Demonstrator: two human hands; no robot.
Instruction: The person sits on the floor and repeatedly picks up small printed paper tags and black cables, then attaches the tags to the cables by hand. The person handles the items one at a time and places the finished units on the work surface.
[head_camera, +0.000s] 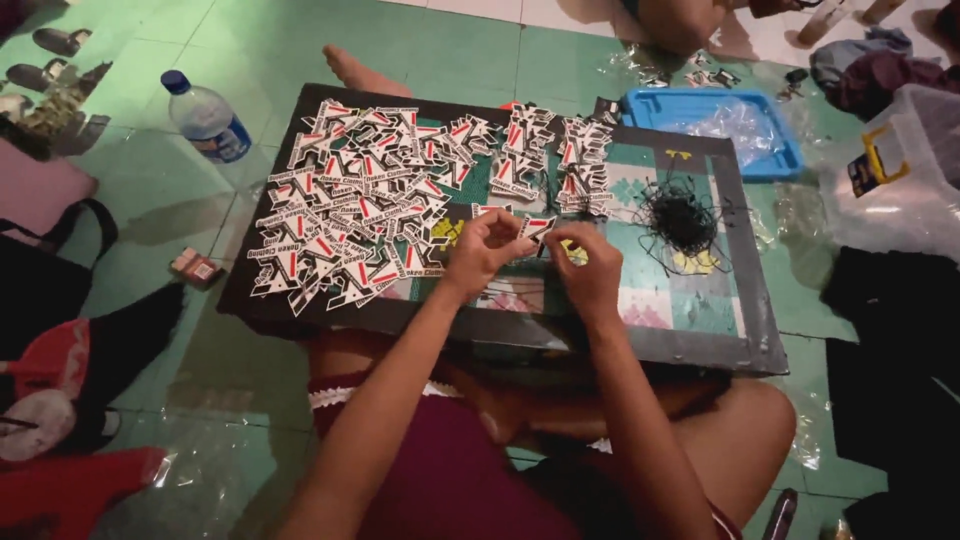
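Note:
My left hand (483, 250) and my right hand (590, 268) meet over a low dark board (745, 300) resting across my lap. Both pinch one small white, black and red paper tag (537, 228) between their fingertips. A wide heap of the same tags (350, 205) covers the board's left half. Two neat rows of tags (555, 155) lie just beyond my hands. A tangle of thin black strings (680, 215) sits on the board to the right of my right hand.
A plastic water bottle (205, 118) lies on the green tiled floor at left, a small red box (196, 267) beside the board. A blue tray (715, 125) with clear plastic sits behind the board. Bags and cloth lie at right; another person's legs (690, 20) at the top.

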